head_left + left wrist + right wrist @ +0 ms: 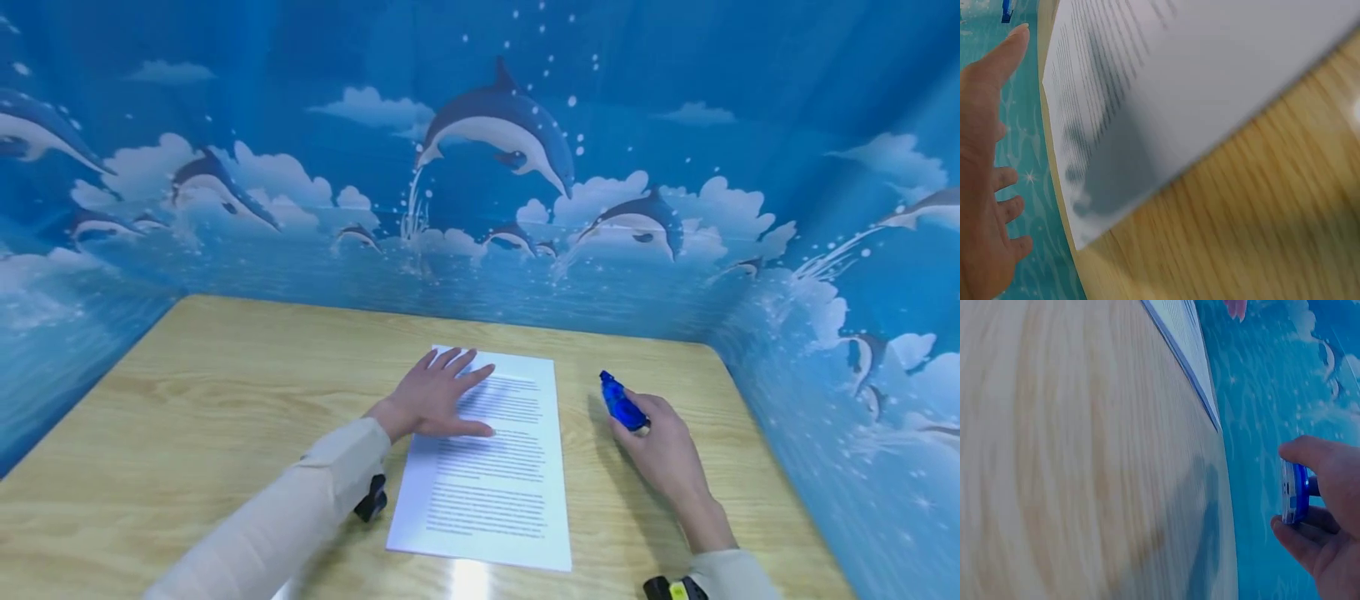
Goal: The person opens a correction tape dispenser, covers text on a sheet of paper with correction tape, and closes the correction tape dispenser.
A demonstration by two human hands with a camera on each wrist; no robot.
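Observation:
A printed sheet of paper (498, 508) lies lengthwise on the wooden table, its lines of text facing up. Over its upper left part my left hand (435, 398) is spread with straight fingers; the left wrist view shows this hand raised, its shadow falling on the paper (1222, 69). To the right of the sheet, my right hand (663, 450) pinches a blue correction tape (622, 403) between thumb and fingers, its narrow tip pointing away from me. In the right wrist view the correction tape (1296, 494) is held above the table, with a clear side visible.
The light wood table (262, 367) extends to both sides of the sheet. A blue curtain (315, 217) printed with dolphins and clouds hangs behind the table and along its sides. Dark wrist devices (371, 498) sit at both cuffs.

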